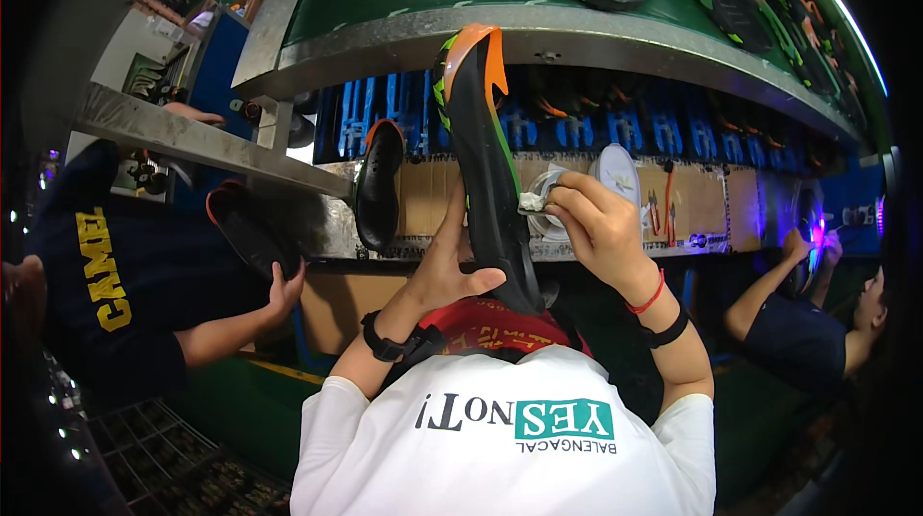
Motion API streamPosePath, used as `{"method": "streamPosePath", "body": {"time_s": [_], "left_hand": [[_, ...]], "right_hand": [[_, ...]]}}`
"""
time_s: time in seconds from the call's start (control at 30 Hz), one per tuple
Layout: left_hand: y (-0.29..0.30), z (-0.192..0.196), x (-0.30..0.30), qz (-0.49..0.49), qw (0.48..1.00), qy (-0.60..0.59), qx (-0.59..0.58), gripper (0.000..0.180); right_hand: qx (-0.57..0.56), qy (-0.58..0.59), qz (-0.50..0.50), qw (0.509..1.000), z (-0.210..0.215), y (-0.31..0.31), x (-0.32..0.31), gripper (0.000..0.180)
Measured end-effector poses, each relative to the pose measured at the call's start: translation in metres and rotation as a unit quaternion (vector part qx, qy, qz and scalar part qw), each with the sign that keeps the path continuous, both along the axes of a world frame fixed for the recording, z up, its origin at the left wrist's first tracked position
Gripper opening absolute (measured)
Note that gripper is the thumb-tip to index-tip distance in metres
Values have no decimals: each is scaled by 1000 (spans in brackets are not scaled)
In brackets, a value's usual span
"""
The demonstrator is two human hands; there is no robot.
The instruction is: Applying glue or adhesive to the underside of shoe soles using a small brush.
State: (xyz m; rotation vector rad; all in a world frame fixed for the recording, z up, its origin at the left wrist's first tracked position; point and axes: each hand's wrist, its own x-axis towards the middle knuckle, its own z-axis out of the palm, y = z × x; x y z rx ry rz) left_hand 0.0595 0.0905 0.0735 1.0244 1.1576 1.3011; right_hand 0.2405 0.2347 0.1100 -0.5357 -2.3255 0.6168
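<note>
one black, orange-tipped shoe sole (pixel 486 175), gripped in the left hand (pixel 439 271); one white wad (pixel 532 201), pinched by the right hand (pixel 604 227), beside it.

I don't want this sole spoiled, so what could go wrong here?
The left hand holds the black shoe sole near its lower end, so it might tilt. The white wad at the right hand's fingertips could smear the sole's edge. The orange tip, overlapping the metal rail in view, might knock it.
</note>
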Motion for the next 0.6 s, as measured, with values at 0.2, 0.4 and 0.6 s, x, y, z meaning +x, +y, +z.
{"method": "streamPosePath", "body": {"time_s": [0.2,0.4,0.6], "left_hand": [[3,-1,-1,13,1000,6,16,119],[18,8,-3,11,999,22,33,118],[44,12,6,-14,997,-36,61,107]], "right_hand": [[-16,-19,48,999,-2,6,3,14],[-60,-13,56,997,-3,9,11,13],[-134,102,-28,985,-13,24,43,8]]}}
